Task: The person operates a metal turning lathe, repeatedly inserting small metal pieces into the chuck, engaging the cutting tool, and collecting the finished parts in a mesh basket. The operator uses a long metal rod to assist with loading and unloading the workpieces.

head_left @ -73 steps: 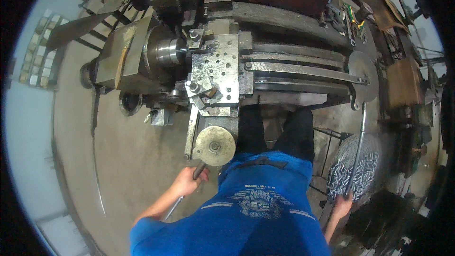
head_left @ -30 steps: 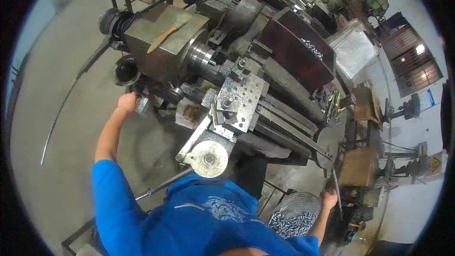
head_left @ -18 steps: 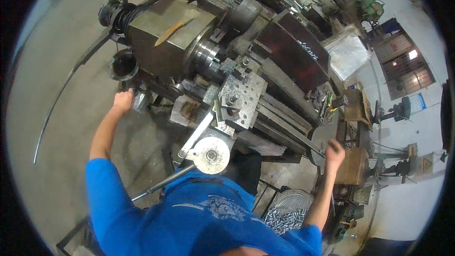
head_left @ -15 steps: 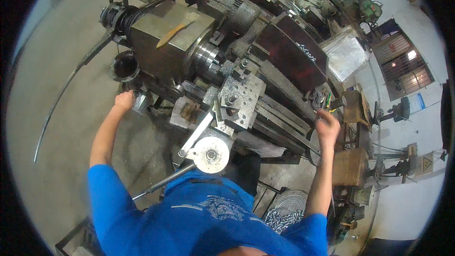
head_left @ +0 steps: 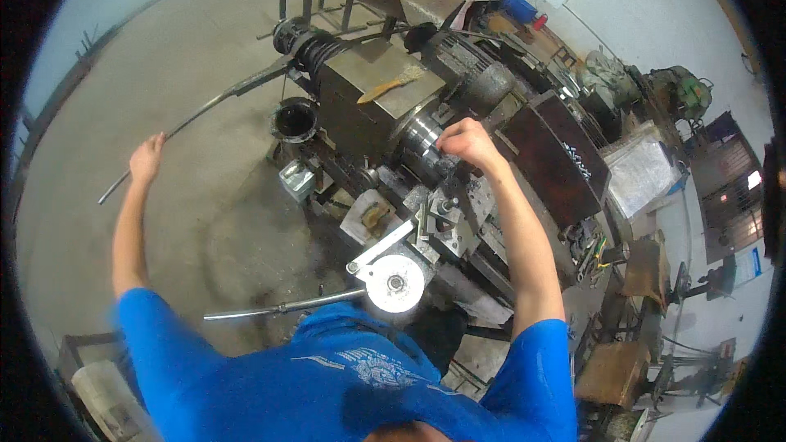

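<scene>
My left hand [head_left: 146,159] is closed round the long metal lever [head_left: 201,111], near its outer end. The lever runs out to the left from the pulley end of a lathe. My right hand [head_left: 467,142] is at the shiny round chuck [head_left: 421,136], with its fingers pinched together at the chuck's front. Whatever sits between those fingers is hidden. Just below that hand lies the tool slide [head_left: 449,206], with a clamped tool. Nearer to me are a round white handwheel [head_left: 395,283] and a straight steel handle [head_left: 282,308].
A wooden-handled brush [head_left: 383,90] lies on the headstock cover [head_left: 368,61]. Right of the chuck stands a dark metal tray [head_left: 547,160] with small shiny parts. Hand tools [head_left: 591,258] lie beyond it. A black funnel-like cup [head_left: 295,120] and a clear container [head_left: 296,180] are at the left.
My left hand has moved from beside the clear container out to the lever. My right hand has come left from near the hand tools to the chuck. The view has shifted.
</scene>
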Demonstrator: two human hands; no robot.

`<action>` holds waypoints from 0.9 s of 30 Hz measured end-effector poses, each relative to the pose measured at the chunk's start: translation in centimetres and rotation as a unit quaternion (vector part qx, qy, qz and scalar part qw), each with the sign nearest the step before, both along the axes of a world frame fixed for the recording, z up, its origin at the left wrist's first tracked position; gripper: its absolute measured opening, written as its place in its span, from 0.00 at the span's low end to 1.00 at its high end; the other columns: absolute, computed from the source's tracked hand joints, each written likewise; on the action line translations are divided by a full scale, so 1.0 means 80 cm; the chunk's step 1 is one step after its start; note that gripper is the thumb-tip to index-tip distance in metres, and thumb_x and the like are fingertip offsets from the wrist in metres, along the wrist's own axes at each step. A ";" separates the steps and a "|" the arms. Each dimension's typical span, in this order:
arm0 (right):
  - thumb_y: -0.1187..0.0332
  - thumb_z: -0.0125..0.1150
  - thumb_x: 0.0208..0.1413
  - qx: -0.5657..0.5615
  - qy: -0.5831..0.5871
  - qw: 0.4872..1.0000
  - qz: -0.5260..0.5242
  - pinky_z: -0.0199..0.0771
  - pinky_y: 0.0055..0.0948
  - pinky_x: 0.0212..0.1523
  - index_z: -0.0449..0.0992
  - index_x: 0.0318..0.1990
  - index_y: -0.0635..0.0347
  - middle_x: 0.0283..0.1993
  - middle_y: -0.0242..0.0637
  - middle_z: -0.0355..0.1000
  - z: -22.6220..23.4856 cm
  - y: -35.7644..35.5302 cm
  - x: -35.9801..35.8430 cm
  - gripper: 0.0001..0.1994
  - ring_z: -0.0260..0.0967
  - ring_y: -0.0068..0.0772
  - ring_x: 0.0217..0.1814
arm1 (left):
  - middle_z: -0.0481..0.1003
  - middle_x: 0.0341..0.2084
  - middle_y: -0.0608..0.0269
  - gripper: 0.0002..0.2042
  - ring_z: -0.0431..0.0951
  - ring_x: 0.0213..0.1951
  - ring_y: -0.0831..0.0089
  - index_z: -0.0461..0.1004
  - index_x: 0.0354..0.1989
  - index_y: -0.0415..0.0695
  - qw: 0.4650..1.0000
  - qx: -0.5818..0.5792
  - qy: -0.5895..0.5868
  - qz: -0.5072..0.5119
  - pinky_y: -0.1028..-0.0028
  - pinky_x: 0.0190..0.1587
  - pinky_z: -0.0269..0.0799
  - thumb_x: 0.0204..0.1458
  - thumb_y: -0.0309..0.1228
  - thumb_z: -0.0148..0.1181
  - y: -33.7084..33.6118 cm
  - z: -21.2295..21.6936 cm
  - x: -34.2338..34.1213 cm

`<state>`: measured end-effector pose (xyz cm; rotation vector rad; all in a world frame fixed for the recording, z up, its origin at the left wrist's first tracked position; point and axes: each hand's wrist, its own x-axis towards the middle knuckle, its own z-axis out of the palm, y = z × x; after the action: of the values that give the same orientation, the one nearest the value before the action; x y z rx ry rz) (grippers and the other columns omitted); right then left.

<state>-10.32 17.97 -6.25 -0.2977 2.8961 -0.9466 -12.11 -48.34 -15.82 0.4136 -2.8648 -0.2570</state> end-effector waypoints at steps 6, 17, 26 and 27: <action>0.58 0.62 0.28 0.052 -0.053 0.997 -0.001 0.72 0.29 0.38 0.80 0.27 0.56 0.28 0.43 0.75 -0.008 -0.012 -0.015 0.16 0.74 0.39 0.33 | 0.76 0.34 0.49 0.30 0.75 0.40 0.51 0.76 0.37 0.48 0.990 0.061 -0.105 0.069 0.59 0.43 0.67 0.54 0.59 0.34 0.074 0.027 0.071; 0.63 0.61 0.32 0.170 -0.015 0.984 0.042 0.71 0.29 0.38 0.80 0.30 0.61 0.29 0.47 0.75 -0.003 -0.011 -0.008 0.15 0.73 0.39 0.32 | 0.75 0.26 0.49 0.18 0.75 0.34 0.50 0.73 0.29 0.42 0.995 0.043 -0.062 0.061 0.58 0.37 0.69 0.45 0.47 0.54 0.207 0.048 0.176; 0.68 0.56 0.20 -0.097 0.220 0.957 0.163 0.64 0.35 0.53 0.82 0.34 0.50 0.43 0.35 0.75 0.024 -0.009 0.120 0.23 0.64 0.38 0.52 | 0.74 0.35 0.50 0.15 0.75 0.39 0.55 0.72 0.41 0.36 0.956 0.082 0.054 -0.275 0.64 0.43 0.69 0.45 0.32 0.59 0.287 0.125 0.165; 0.63 0.60 0.26 -0.160 0.228 0.943 0.184 0.64 0.34 0.53 0.81 0.35 0.54 0.44 0.36 0.75 0.026 -0.007 0.139 0.20 0.64 0.38 0.51 | 0.74 0.38 0.51 0.17 0.74 0.41 0.59 0.71 0.45 0.37 0.919 0.205 0.067 -0.330 0.67 0.45 0.68 0.45 0.30 0.59 0.324 0.151 0.161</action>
<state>0.83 17.43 -4.13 -1.1805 2.8712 -1.4218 0.78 -22.43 -3.77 -0.5132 -2.6964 -0.9652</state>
